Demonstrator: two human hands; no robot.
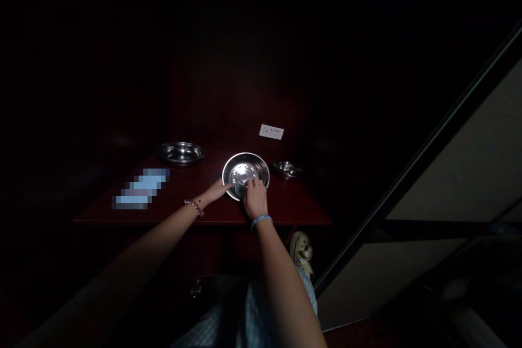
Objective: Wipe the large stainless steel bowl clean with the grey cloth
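A shiny round metal bowl [240, 166] is tilted toward me above the dark red table, lit brightly on its inside. My left hand [216, 191] holds its left rim, thumb over the edge and fingers mostly hidden behind. At the bowl's near right side, my right hand [256, 198] is closed with bent fingers reaching over the rim into the bowl. Whatever those fingers grip is hidden. To the right of the bowl rests a smaller metal bowl [289, 170]. A wide, shallow metal dish [182, 153] lies farther left.
The table [196, 179] has a straight front edge. A blurred, pixelated pale blue item [141, 189] lies on its left part. Behind is a white wall socket [271, 131]. Below the right front edge shows a pale clog [300, 250]. A light panel [457, 163] slants at right.
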